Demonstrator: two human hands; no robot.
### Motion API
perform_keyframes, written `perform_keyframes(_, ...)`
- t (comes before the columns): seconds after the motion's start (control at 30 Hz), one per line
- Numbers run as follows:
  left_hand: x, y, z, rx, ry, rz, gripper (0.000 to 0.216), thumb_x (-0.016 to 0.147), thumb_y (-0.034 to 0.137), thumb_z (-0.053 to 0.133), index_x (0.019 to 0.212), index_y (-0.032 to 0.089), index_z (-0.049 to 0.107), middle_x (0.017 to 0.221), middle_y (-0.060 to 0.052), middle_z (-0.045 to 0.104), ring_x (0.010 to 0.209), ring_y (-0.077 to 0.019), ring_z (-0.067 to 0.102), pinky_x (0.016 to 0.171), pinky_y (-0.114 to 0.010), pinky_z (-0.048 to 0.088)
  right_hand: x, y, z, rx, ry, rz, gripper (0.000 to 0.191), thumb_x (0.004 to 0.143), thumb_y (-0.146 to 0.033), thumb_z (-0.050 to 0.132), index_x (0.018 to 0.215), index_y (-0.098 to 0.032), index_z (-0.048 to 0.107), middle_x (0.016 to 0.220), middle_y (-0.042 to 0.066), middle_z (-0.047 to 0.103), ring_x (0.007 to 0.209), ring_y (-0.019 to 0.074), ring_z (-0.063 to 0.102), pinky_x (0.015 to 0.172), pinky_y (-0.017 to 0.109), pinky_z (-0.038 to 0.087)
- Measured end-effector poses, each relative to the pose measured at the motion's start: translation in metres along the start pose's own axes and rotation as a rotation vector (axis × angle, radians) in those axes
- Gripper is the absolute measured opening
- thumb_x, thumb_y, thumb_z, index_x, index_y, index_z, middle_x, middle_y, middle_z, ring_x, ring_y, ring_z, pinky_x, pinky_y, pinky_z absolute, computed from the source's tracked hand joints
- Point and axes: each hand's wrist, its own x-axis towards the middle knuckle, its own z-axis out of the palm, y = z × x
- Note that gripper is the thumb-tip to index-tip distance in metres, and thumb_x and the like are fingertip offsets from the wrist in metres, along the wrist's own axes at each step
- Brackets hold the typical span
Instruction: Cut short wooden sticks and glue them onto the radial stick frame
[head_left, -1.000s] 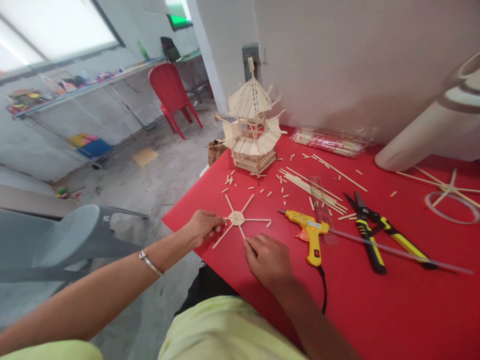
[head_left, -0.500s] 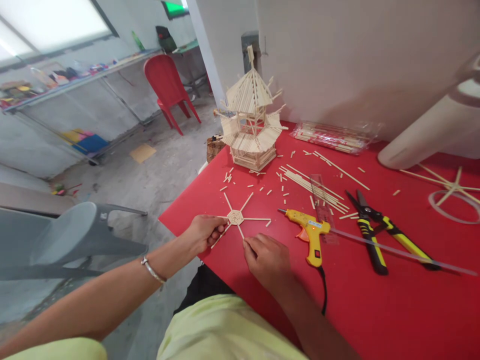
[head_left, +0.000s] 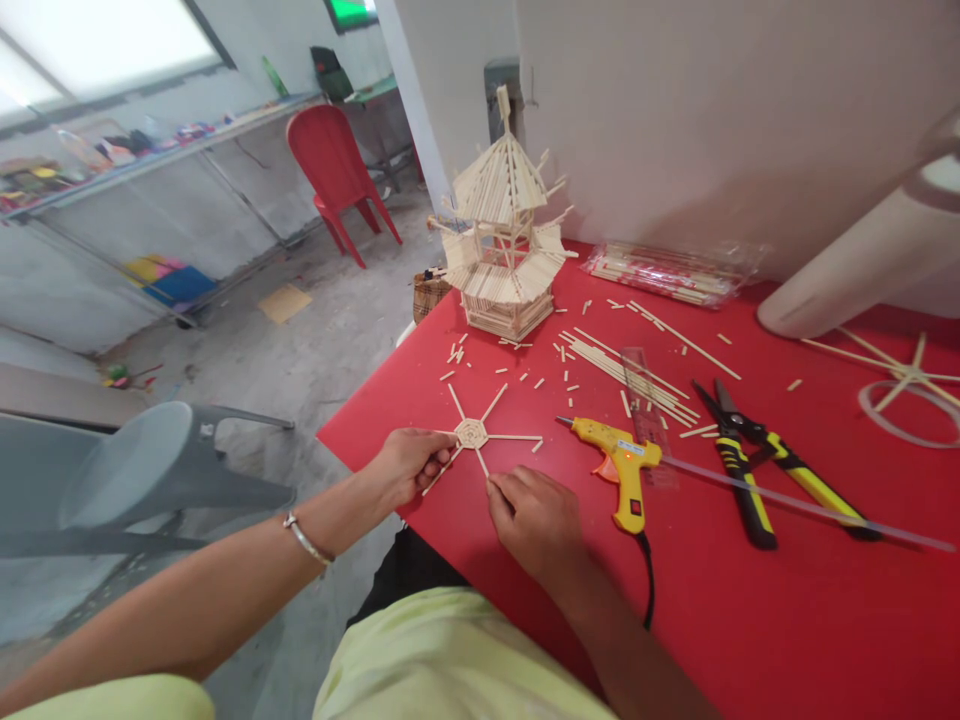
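Note:
A star-shaped wooden stick frame (head_left: 472, 434) with a small hexagonal web at its centre lies near the table's left edge, its spokes reaching outward. My left hand (head_left: 414, 462) is closed at the frame's left side, thumb and fingers pinching near the hub. With bent fingers, my right hand (head_left: 534, 515) pinches the end of the spoke pointing toward me. A yellow hot glue gun (head_left: 619, 462) lies on its side just right of my right hand, its small light glowing. One short cut stick (head_left: 537, 446) rests by the tip of the right spoke.
Behind the frame stands a stick-built pagoda model (head_left: 506, 240). Long loose sticks (head_left: 630, 375), a clear ruler (head_left: 646, 410) and yellow-black cutters (head_left: 739, 450) lie to the right. Farther back are packaged sticks (head_left: 667, 273), a thick tube (head_left: 847, 250) and another stick star (head_left: 912, 374).
Both hands keep the same grip on the stick frame, and nothing on the table has moved. Only the camera view has shifted very slightly.

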Motion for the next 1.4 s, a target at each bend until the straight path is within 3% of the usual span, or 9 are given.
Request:
perform_keyframes(0.37, 0.001, -0.004, 0.004, -0.031, 0.018, -0.001, 0.033, 0.074, 0.028, 0.065, 0.048, 0.016, 0.050, 0.038, 0.002, 0.048, 0.027, -0.0036, 0.028, 0.032, -0.018, 0.017, 0.001, 0.000, 0.000, 0.007, -0.012, 0.010, 0.024, 0.094, -0.024, 0.051, 0.080, -0.022, 0.070, 0.073, 0.001, 0.067, 0.070, 0.0122, 0.058, 0.066, 0.026, 0.031)
perform_keyframes(0.63, -0.002, -0.003, 0.005, -0.053, -0.004, 0.007, 0.031, 0.070, 0.031, 0.070, 0.050, 0.016, 0.051, 0.040, 0.003, 0.048, 0.028, -0.0030, 0.027, 0.033, -0.019, 0.015, 0.001, 0.000, 0.001, -0.015, -0.028, 0.007, 0.023, 0.094, -0.024, 0.051, 0.080, -0.023, 0.070, 0.072, 0.001, 0.067, 0.070, 0.0122, 0.059, 0.066, 0.025, 0.031)
perform_keyframes(0.8, -0.010, -0.005, -0.005, -0.212, 0.001, 0.120, 0.028, 0.059, 0.033, 0.077, 0.061, 0.014, 0.057, 0.044, 0.007, 0.047, 0.031, -0.0011, 0.026, 0.035, -0.018, 0.011, 0.004, 0.003, -0.026, -0.099, 0.088, 0.013, 0.025, 0.097, -0.026, 0.047, 0.084, -0.023, 0.069, 0.075, 0.001, 0.067, 0.071, 0.0132, 0.059, 0.069, 0.026, 0.034)
perform_keyframes(0.93, -0.015, -0.006, -0.015, -0.283, -0.036, 0.223, 0.035, 0.054, 0.036, 0.082, 0.066, 0.013, 0.059, 0.048, 0.007, 0.048, 0.034, -0.0004, 0.029, 0.036, -0.017, 0.014, -0.005, 0.014, -0.066, -0.345, 0.263, 0.227, 0.022, 0.095, -0.037, 0.050, 0.096, -0.023, 0.067, 0.091, 0.005, 0.069, 0.085, 0.0188, 0.061, 0.072, 0.028, 0.036)
perform_keyframes(1.0, -0.017, -0.007, -0.017, -0.308, -0.059, 0.247, 0.035, 0.053, 0.036, 0.083, 0.064, 0.014, 0.058, 0.048, 0.007, 0.048, 0.034, 0.0000, 0.029, 0.036, -0.017, 0.014, -0.013, 0.022, -0.077, -0.506, 0.245, 0.333, 0.030, 0.091, -0.047, 0.054, 0.103, -0.021, 0.064, 0.097, 0.009, 0.067, 0.092, 0.0249, 0.060, 0.071, 0.031, 0.038)
perform_keyframes(1.1, -0.017, -0.010, -0.019, -0.324, -0.126, 0.242, 0.035, 0.056, 0.037, 0.081, 0.057, 0.015, 0.053, 0.043, 0.008, 0.043, 0.033, -0.0004, 0.026, 0.035, -0.018, 0.014, -0.026, 0.035, -0.078, -0.628, 0.199, 0.454, 0.048, 0.084, -0.059, 0.057, 0.107, -0.017, 0.060, 0.096, 0.014, 0.065, 0.087, 0.0277, 0.060, 0.067, 0.033, 0.040)
perform_keyframes(1.23, -0.013, -0.018, -0.022, -0.331, -0.198, 0.203, 0.030, 0.060, 0.038, 0.076, 0.061, 0.015, 0.056, 0.042, 0.008, 0.043, 0.030, -0.0012, 0.025, 0.035, -0.019, 0.015, -0.034, 0.050, -0.067, -0.511, 0.102, 0.602, 0.050, 0.085, -0.058, 0.054, 0.116, -0.018, 0.055, 0.103, 0.014, 0.067, 0.088, 0.0279, 0.064, 0.064, 0.033, 0.042)
perform_keyframes(1.4, -0.006, -0.024, -0.026, -0.351, -0.239, 0.199, 0.027, 0.061, 0.036, 0.075, 0.064, 0.015, 0.059, 0.043, 0.007, 0.048, 0.029, -0.0015, 0.025, 0.033, -0.019, 0.013, -0.034, 0.069, -0.068, -0.223, 0.016, 0.772, 0.039, 0.084, -0.044, 0.048, 0.111, -0.018, 0.060, 0.101, 0.013, 0.070, 0.090, 0.0288, 0.067, 0.072, 0.036, 0.046)
